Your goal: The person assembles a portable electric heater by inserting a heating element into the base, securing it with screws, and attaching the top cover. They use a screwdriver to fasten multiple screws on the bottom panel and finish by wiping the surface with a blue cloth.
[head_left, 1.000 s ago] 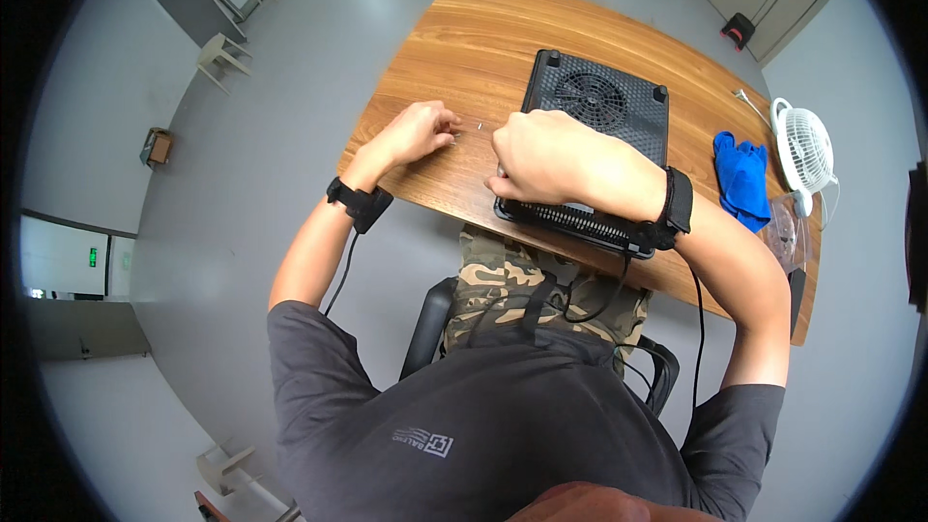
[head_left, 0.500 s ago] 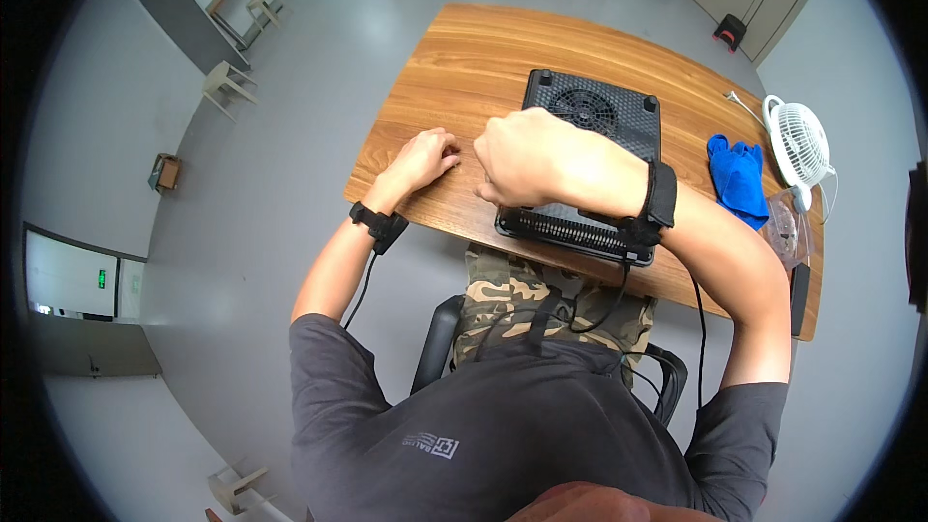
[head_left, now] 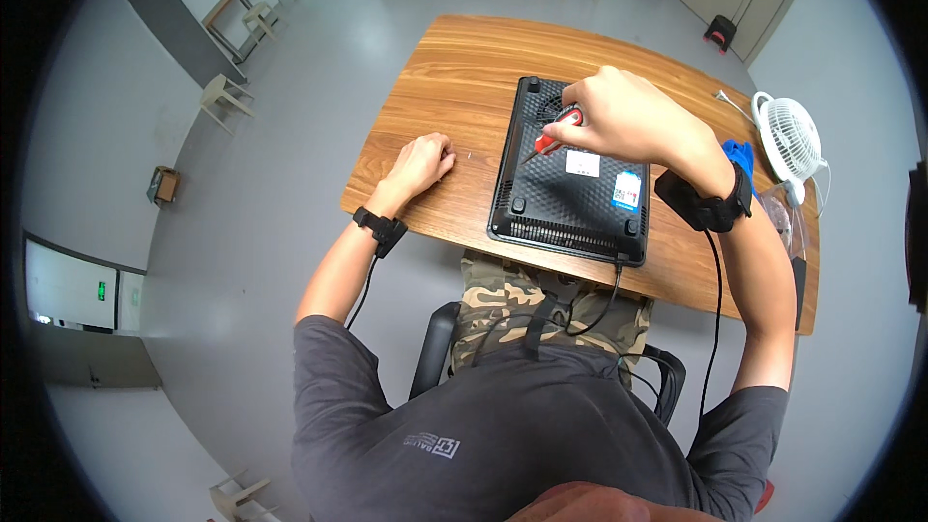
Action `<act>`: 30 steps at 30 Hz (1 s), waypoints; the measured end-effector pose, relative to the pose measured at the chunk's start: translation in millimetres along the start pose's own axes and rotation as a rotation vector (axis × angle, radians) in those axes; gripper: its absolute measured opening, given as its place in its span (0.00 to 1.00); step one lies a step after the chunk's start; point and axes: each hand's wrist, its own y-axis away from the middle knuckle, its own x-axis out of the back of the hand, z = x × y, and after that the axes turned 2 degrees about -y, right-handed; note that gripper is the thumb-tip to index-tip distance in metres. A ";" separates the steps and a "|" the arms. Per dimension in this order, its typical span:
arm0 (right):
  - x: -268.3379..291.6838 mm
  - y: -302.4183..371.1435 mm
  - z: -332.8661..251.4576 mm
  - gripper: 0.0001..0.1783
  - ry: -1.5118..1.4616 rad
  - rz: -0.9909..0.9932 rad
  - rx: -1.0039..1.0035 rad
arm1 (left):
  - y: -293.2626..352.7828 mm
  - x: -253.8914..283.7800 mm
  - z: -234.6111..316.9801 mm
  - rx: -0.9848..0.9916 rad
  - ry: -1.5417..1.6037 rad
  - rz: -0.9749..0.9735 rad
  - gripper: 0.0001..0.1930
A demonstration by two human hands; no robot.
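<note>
My right hand (head_left: pixel 628 116) grips a red and grey screwdriver (head_left: pixel 561 133). Its dark shaft slants down to the left, over a black cooling pad (head_left: pixel 541 195) lying on the table. The pad shows a round fan grille, small round feet and two labels; my hand covers part of its far side. My left hand (head_left: pixel 420 166) rests on the wood left of the pad, its fingers curled in, with nothing visible in them. Between that hand and the pad lies a tiny light piece (head_left: pixel 470 155), too small to make out.
Toward the right edge of the wooden table (head_left: pixel 464 48) stand a white fan (head_left: pixel 791 140), a blue cloth (head_left: pixel 740 157) partly behind my wrist, and a clear plastic container (head_left: pixel 779 211). A black cable (head_left: pixel 615 295) hangs from the pad's near edge toward my lap.
My right hand has moved right and away from the left hand, bringing the screwdriver into sight over the pad. My left hand has stayed in place, its fingers curled closer.
</note>
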 end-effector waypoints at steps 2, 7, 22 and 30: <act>-1.4 3.1 4.8 0.27 -0.025 0.034 0.008 | -3.1 1.0 -0.1 0.077 0.157 -0.031 0.08; 5.0 11.4 7.4 0.25 -0.166 0.132 0.040 | -1.2 4.0 29.2 0.143 0.586 -0.024 0.09; 3.0 37.4 36.4 0.27 -0.185 0.171 -0.037 | -22.7 1.0 100.2 0.082 1.061 -0.240 0.10; 0.9 53.5 48.5 0.27 -0.179 0.198 -0.050 | -32.6 -6.5 113.2 0.013 0.978 -0.282 0.09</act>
